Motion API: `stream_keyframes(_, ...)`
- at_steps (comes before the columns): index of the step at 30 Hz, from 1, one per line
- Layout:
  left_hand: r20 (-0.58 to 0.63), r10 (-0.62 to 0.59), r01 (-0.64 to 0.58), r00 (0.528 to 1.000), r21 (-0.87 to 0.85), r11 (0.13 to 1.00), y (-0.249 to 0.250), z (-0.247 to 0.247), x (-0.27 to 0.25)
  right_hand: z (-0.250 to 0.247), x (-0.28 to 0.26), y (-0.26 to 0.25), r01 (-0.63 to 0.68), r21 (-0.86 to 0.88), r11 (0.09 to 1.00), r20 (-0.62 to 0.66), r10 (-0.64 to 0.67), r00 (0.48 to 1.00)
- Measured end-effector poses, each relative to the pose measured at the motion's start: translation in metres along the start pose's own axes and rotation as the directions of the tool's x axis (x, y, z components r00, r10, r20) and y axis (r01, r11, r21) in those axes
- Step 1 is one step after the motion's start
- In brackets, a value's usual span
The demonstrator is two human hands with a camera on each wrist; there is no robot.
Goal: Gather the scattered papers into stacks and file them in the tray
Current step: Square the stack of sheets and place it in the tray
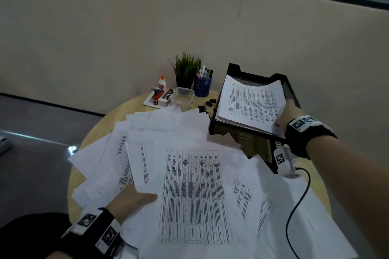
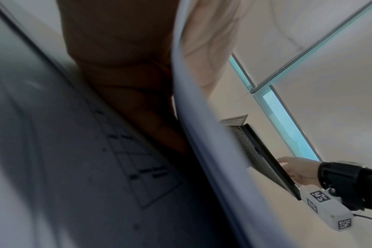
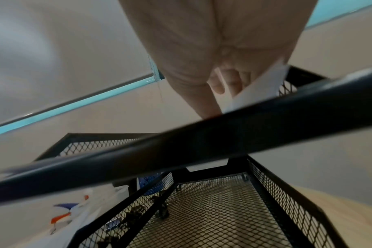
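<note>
Scattered printed papers (image 1: 193, 185) cover the near half of a round wooden table (image 1: 72, 176). My left hand (image 1: 134, 197) pinches a bunch of them at the near left, thumb on top and fingers underneath; the left wrist view shows the curved paper edge (image 2: 202, 134) close up. At the right stands a black mesh two-tier tray (image 1: 256, 147). A paper stack (image 1: 252, 103) lies in its top tier. My right hand (image 1: 285, 114) holds that stack's near right corner (image 3: 261, 87) just above the tray rim (image 3: 202, 146). The lower tier (image 3: 212, 209) holds no paper.
Behind the papers stand a small plant (image 1: 186, 69), a blue pen cup (image 1: 202, 85), a glue bottle (image 1: 162, 83), a clear plastic box (image 1: 182, 95) and a staples box (image 1: 162, 96). Black binder clips (image 1: 207, 106) lie beside the tray. A black cable (image 1: 294, 206) hangs from my right wrist.
</note>
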State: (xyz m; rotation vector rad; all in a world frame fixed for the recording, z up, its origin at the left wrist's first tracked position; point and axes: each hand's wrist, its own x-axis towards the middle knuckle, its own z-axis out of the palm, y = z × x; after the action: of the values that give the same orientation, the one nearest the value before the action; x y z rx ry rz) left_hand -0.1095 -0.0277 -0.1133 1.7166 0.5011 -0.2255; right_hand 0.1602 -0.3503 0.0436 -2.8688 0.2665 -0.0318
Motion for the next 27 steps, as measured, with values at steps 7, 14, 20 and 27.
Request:
stream_keyframes(7, -0.021, 0.028, -0.032, 0.999, -0.215, 0.976, -0.002, 0.006, -0.001, -0.006, -0.043, -0.001, 0.202, -0.054, 0.978, -0.153, -0.208, 0.966)
stream_keyframes(14, -0.101, 0.068, -0.099, 0.993, -0.348, 0.932, 0.003, 0.006, -0.021, 0.006, -0.127, 0.009, 0.304, 0.058, 0.951, -0.011, -0.304, 0.953)
stream_keyframes(20, -0.141, 0.12, -0.168, 0.983, -0.405, 0.899, 0.003, 0.002, -0.034, 0.061, -0.18, 0.03, 0.254, 0.13, 0.958, 0.255, -0.28, 0.925)
stream_keyframes(27, -0.028, 0.19, -0.185, 0.981, -0.4, 0.897, 0.001, -0.002, -0.037, 0.097, -0.224, 0.031, -0.142, 0.623, 0.769, 0.519, -0.271, 0.811)
